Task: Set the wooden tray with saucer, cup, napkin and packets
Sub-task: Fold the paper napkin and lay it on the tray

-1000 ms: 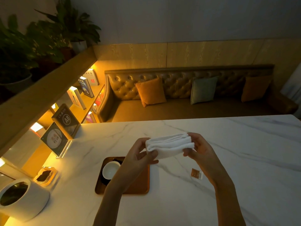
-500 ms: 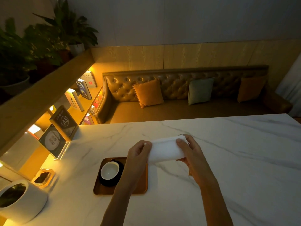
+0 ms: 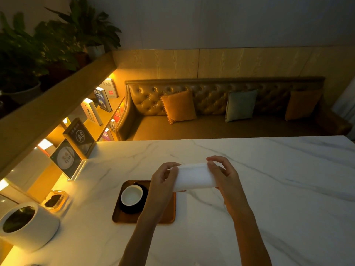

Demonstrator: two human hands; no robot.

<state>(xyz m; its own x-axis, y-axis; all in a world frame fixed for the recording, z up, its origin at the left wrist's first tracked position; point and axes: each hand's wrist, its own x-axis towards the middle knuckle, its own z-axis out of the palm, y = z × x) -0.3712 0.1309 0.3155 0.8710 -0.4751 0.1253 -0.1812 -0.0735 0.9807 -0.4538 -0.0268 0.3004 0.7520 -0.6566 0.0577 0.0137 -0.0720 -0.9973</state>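
I hold a folded white napkin (image 3: pixel 194 176) above the marble table, my left hand (image 3: pixel 163 179) pinching its left end and my right hand (image 3: pixel 222 175) its right end. Below my left forearm lies the wooden tray (image 3: pixel 169 212). On the tray's left half a dark saucer (image 3: pixel 142 204) carries a white cup (image 3: pixel 131 194). The packet seen earlier on the table is hidden behind my right hand.
A white round planter (image 3: pixel 28 225) and a small glass dish (image 3: pixel 54 200) stand at the table's near left. Two upright sign holders (image 3: pixel 73 148) stand at the far-left edge. A tufted sofa (image 3: pixel 221 112) with cushions runs beyond the far edge.
The napkin has gone from a loose bundle to a flat fold stretched between both hands. The packet on the table is now covered by my right hand.
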